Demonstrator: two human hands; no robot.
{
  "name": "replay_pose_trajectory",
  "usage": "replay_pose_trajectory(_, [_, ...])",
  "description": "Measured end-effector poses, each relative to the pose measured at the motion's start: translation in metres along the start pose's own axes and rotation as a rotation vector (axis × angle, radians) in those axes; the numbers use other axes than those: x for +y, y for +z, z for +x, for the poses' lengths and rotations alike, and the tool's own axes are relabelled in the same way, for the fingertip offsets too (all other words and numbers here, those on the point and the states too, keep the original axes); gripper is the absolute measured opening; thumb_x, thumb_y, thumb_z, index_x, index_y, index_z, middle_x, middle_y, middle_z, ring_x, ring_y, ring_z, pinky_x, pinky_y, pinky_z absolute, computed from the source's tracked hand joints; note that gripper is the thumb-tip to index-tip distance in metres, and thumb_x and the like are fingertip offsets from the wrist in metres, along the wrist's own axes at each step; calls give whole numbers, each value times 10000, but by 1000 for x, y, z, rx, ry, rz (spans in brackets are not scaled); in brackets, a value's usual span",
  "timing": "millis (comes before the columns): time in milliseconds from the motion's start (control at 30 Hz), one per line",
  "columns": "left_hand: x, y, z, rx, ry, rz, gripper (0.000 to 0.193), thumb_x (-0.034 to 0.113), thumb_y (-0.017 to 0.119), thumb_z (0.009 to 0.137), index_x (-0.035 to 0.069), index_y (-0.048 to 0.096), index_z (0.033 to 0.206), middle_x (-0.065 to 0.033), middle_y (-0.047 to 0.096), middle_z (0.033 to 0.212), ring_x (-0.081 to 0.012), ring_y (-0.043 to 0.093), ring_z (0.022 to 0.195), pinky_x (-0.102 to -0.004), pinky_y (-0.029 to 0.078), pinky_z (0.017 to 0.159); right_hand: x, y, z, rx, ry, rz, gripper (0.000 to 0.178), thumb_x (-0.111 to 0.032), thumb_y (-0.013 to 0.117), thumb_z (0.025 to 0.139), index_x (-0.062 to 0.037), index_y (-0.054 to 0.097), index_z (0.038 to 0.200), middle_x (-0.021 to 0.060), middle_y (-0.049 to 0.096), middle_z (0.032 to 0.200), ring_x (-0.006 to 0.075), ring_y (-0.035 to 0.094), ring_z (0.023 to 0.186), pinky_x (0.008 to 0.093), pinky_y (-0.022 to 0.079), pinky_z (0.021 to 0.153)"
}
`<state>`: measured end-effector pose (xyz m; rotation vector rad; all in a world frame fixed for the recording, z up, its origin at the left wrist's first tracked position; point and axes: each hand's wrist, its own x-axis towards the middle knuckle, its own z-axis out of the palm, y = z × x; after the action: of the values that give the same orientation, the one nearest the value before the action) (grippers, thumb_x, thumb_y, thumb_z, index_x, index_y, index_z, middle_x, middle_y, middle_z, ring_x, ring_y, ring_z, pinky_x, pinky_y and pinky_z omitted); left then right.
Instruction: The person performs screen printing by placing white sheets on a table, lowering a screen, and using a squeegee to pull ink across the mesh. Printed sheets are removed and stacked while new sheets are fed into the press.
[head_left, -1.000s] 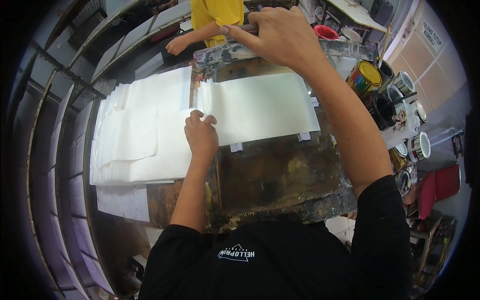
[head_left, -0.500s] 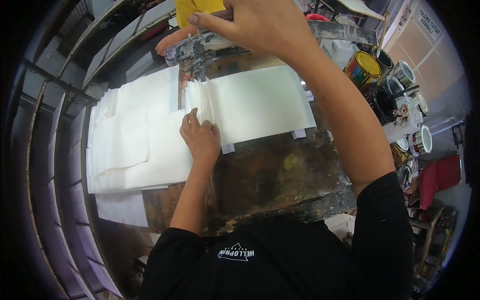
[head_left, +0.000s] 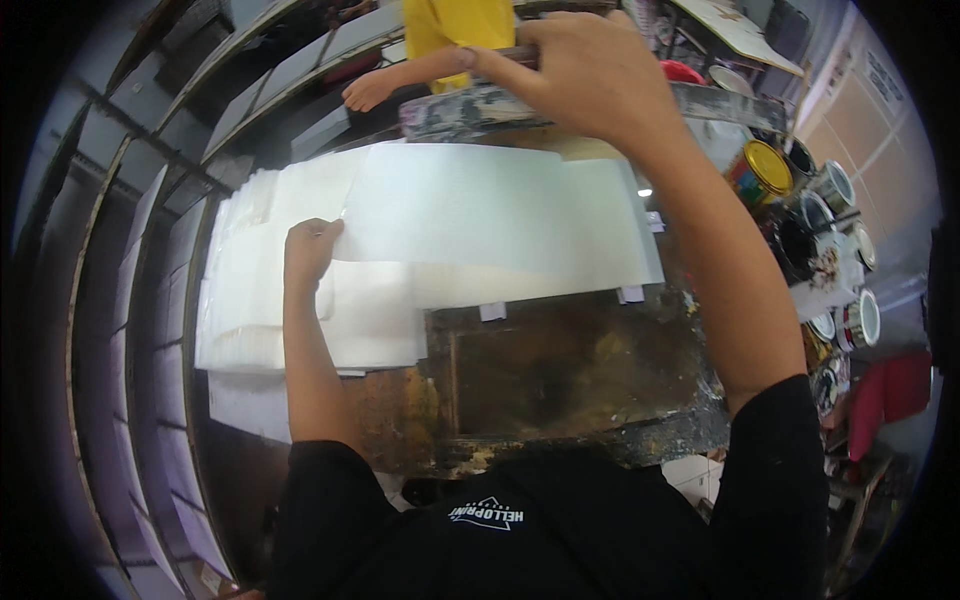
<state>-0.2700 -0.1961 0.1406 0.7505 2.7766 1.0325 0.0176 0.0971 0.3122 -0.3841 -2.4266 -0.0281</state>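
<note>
My left hand [head_left: 314,248] pinches the left edge of a white sheet [head_left: 450,200], which stretches to the right over another pale sheet [head_left: 615,235] on the dark board. Below and left of that hand lies a broad, uneven stack of white sheets [head_left: 240,300]. Raised at the top, my right hand [head_left: 595,70] has its fingers curled round a brown bar [head_left: 520,55]; most of the bar is hidden. Small white tabs [head_left: 493,312] sit along the lower sheet's near edge.
The stained dark worktable [head_left: 550,380] has a paint-smeared beam [head_left: 460,112] at its far side. Paint cans [head_left: 765,170] and pots crowd the right. Rack shelves [head_left: 150,350] line the left. Beyond the beam stands a person in yellow [head_left: 435,30], one arm extended.
My left hand has moved left, drawing the upper sheet's edge across the stack. My right hand remains raised on the bar. The view has shifted slightly.
</note>
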Motion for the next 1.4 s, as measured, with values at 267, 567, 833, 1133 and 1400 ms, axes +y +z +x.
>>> replay_pose_trajectory(267, [-52, 24, 15, 604, 191, 591, 574, 427, 653, 1000, 22, 597, 1402, -272, 610, 1370, -436, 546, 1313, -517, 418, 1124, 11, 22, 0, 146, -39, -26, 755, -704, 522, 971, -12, 682, 715, 131, 601, 660, 285, 544, 622, 422, 411, 711])
replay_pose_trajectory(567, [136, 244, -149, -200, 787, 123, 475, 371, 579, 1031, 106, 601, 1425, -173, 525, 1503, -396, 429, 1438, -604, 271, 1217, 10, 10, 5, 106, -29, 41, 746, -669, 566, 958, 19, 650, 683, 162, 602, 642, 330, 593, 622, 457, 455, 665])
replay_pose_trajectory(833, [139, 266, -168, -260, 732, 285, 607, 458, 429, 1073, 146, 423, 1594, -175, 309, 1684, -435, 219, 1566, -646, 84, 1257, 9, -16, 24, -157, -42, 104, 803, -646, 467, 993, 47, 711, 668, 225, 645, 598, 384, 671, 600, 495, 504, 629])
replay_pose_trajectory(1133, [144, 262, -170, -257, 752, 269, 605, 456, 443, 1067, 143, 438, 1584, -171, 322, 1676, -431, 225, 1564, -646, 87, 1255, 0, -14, 33, -188, 26, -140, 803, -639, 452, 1006, 26, 672, 612, 186, 636, 569, 342, 672, 574, 457, 540, 611])
replay_pose_trajectory(1400, [148, 228, -159, -45, 525, -293, 649, 328, 672, 1001, 47, 460, 1546, -205, 542, 1459, -349, 539, 1318, -519, 389, 1129, 4, 4, 15, 20, -49, -5, 818, -663, 451, 1005, 29, 702, 649, 218, 648, 591, 331, 693, 600, 461, 546, 640])
